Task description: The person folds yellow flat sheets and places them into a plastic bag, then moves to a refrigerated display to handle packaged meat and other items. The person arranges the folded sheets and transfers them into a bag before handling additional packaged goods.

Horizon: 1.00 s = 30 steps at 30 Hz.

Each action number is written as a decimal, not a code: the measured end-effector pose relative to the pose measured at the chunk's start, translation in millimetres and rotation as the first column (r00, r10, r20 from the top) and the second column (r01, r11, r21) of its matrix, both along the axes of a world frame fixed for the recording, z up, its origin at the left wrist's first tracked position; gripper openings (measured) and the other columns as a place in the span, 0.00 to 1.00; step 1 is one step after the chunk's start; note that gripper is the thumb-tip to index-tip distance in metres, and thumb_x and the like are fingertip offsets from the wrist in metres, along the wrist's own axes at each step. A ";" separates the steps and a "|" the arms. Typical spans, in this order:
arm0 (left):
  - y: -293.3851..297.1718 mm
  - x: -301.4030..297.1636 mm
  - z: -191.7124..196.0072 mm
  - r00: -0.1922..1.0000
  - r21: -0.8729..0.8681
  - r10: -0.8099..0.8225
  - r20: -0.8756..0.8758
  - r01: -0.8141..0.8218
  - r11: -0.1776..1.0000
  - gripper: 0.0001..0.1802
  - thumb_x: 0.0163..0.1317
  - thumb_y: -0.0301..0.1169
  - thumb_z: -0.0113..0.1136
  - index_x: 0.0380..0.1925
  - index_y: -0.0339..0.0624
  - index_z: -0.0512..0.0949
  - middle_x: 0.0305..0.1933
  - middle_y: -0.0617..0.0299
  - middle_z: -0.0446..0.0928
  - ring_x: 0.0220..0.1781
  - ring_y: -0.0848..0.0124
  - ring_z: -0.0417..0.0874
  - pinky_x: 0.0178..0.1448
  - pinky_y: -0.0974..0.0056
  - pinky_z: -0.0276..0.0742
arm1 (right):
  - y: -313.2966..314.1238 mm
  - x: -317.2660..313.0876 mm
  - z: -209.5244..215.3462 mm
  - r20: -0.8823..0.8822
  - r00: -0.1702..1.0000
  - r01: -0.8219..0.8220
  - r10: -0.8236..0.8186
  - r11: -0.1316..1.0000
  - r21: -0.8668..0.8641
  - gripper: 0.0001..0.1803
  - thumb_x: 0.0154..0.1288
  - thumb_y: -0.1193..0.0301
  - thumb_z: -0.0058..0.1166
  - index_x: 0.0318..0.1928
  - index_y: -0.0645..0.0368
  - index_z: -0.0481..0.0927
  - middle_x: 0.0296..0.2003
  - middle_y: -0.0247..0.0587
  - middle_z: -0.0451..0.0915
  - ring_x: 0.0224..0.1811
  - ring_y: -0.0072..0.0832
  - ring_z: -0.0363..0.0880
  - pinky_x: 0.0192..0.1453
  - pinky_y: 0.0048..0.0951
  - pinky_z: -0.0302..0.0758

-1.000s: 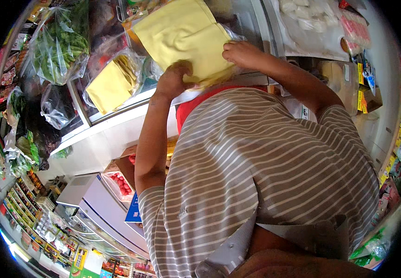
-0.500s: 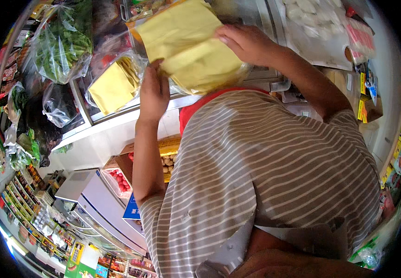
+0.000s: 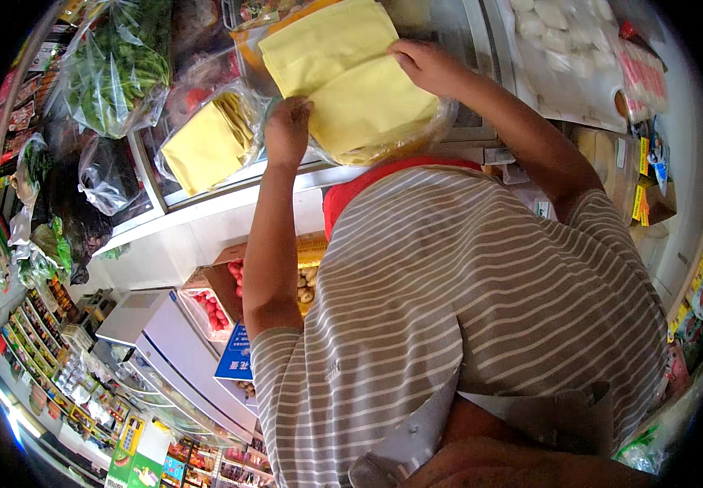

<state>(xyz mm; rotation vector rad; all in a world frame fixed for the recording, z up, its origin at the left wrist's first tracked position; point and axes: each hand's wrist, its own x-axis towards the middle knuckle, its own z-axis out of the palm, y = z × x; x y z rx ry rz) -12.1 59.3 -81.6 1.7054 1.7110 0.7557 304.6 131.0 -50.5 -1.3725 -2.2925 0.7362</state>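
Note:
A stack of broad, thin yellow sheets (image 3: 343, 77), like tofu skin, lies on clear plastic over the counter in front of me. One sheet's edge crosses the stack, overlapping the part below. My left hand (image 3: 288, 130) has its fingers curled closed at the left edge of the stack. At the right edge, my right hand (image 3: 433, 69) pinches the yellow sheet between thumb and fingers. Left of my left hand, a smaller folded pile of yellow sheets (image 3: 205, 150) rests in an open clear plastic bag.
A clear bag of leafy greens (image 3: 115, 77) sits at the far left, with a knotted plastic bag (image 3: 107, 179) below it. White packed pieces (image 3: 559, 32) lie on a white board at the right. Below the counter stand boxes of red produce (image 3: 209, 313) and a blue box (image 3: 236, 354).
The upper sheet has settled flatter, its edge now crossing the stack more sharply. Both hands stay at the stack's sides, and the whole view has shifted slightly.

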 end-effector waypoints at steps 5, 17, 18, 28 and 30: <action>26.5 0.6 -20.3 0.985 0.204 0.110 -0.134 -0.081 0.976 0.15 0.61 0.37 0.66 0.45 0.40 0.83 0.41 0.46 0.83 0.45 0.48 0.84 0.50 0.52 0.80 | 46.7 -25.0 -35.1 0.334 0.943 -0.016 0.005 0.999 0.029 0.13 0.71 0.64 0.51 0.51 0.54 0.78 0.42 0.50 0.81 0.45 0.48 0.82 0.49 0.48 0.78; -12.1 34.6 72.5 0.997 0.429 -0.080 -0.022 0.081 0.900 0.17 0.52 0.29 0.75 0.42 0.40 0.82 0.39 0.54 0.82 0.46 0.55 0.82 0.51 0.55 0.77 | 8.4 -103.5 45.9 0.166 0.902 -0.366 0.399 0.909 -0.198 0.18 0.58 0.70 0.59 0.51 0.53 0.83 0.44 0.47 0.84 0.48 0.47 0.83 0.55 0.44 0.77; -13.0 37.1 78.8 0.993 0.389 0.009 0.118 -0.055 0.919 0.20 0.51 0.30 0.76 0.44 0.38 0.82 0.40 0.53 0.82 0.49 0.56 0.82 0.53 0.55 0.78 | 8.8 -98.6 54.8 -0.074 0.944 -0.321 0.321 0.947 0.011 0.16 0.55 0.73 0.58 0.47 0.53 0.84 0.40 0.47 0.85 0.46 0.43 0.84 0.54 0.42 0.77; -40.0 2.3 66.5 0.946 0.302 -0.210 0.248 0.131 0.944 0.14 0.66 0.25 0.63 0.51 0.38 0.80 0.55 0.52 0.82 0.61 0.56 0.81 0.64 0.58 0.74 | -30.9 -1.9 58.9 -0.216 0.964 -0.175 0.158 0.983 -0.064 0.18 0.60 0.82 0.55 0.52 0.64 0.81 0.48 0.45 0.83 0.53 0.39 0.82 0.59 0.33 0.76; -57.6 0.2 26.3 0.987 0.178 -0.143 0.074 0.128 0.976 0.12 0.68 0.28 0.60 0.50 0.41 0.80 0.46 0.47 0.84 0.48 0.49 0.85 0.51 0.54 0.80 | -43.6 -0.8 17.5 -0.204 0.976 -0.123 0.069 0.957 -0.264 0.15 0.68 0.73 0.55 0.53 0.62 0.81 0.45 0.49 0.84 0.49 0.40 0.84 0.54 0.36 0.78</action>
